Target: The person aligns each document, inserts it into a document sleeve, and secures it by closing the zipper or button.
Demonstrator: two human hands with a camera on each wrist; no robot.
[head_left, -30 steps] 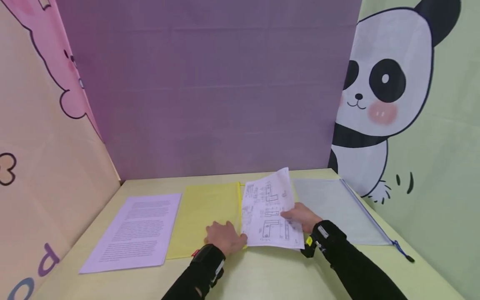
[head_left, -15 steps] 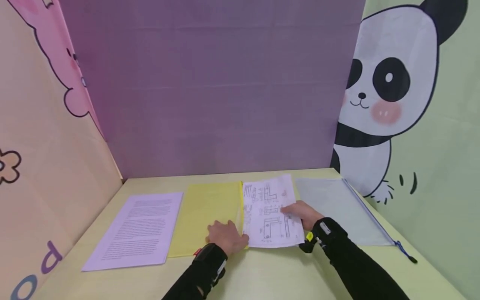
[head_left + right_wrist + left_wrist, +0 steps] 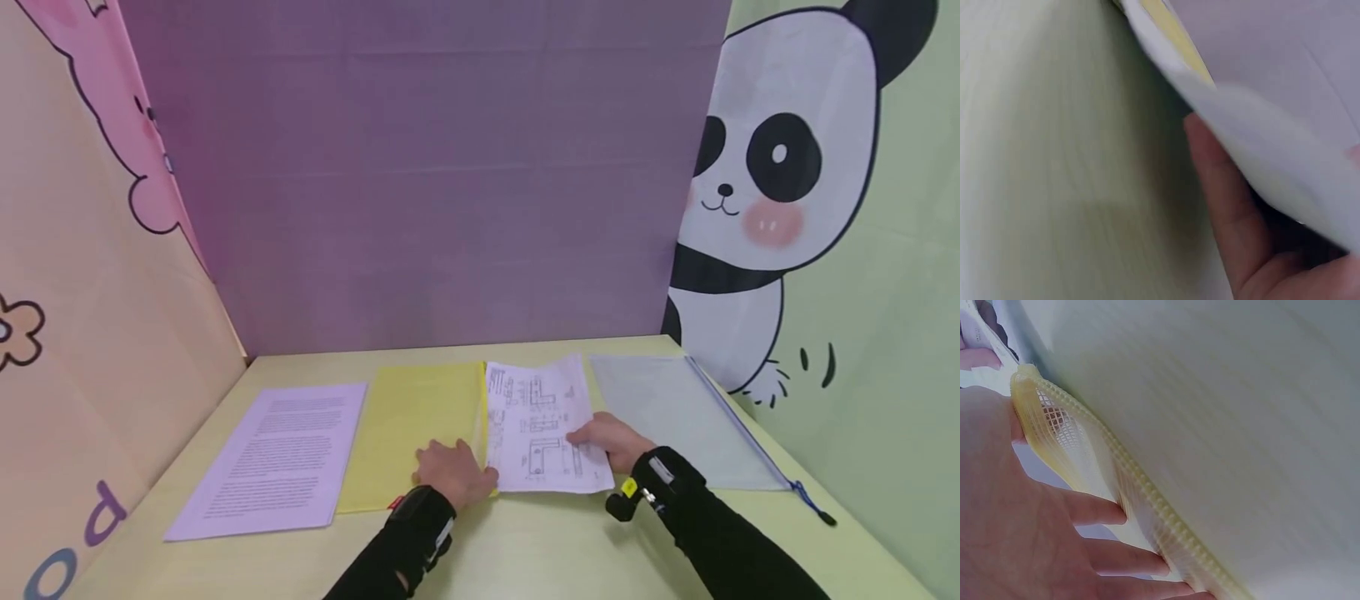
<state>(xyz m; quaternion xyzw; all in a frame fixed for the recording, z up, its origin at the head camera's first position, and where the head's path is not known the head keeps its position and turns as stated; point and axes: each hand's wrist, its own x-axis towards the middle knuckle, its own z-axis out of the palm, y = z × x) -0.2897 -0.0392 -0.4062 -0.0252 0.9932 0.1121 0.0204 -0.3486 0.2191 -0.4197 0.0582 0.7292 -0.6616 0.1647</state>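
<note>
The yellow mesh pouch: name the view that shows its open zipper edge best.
Left wrist view: the yellow mesh pouch fills the frame, its toothed edge lifted by the left hand. Head view shows it whole but small. Right wrist shows only a yellow sliver.

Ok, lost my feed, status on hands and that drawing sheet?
Left hand holds yellow mesh pouch open. Right hand grips drawing sheet at its mouth. Nothing blocking.

White drawing sheet [image 3: 546, 425] flat beside yellow mesh zip pouch [image 3: 416, 425], edges touching.
</note>
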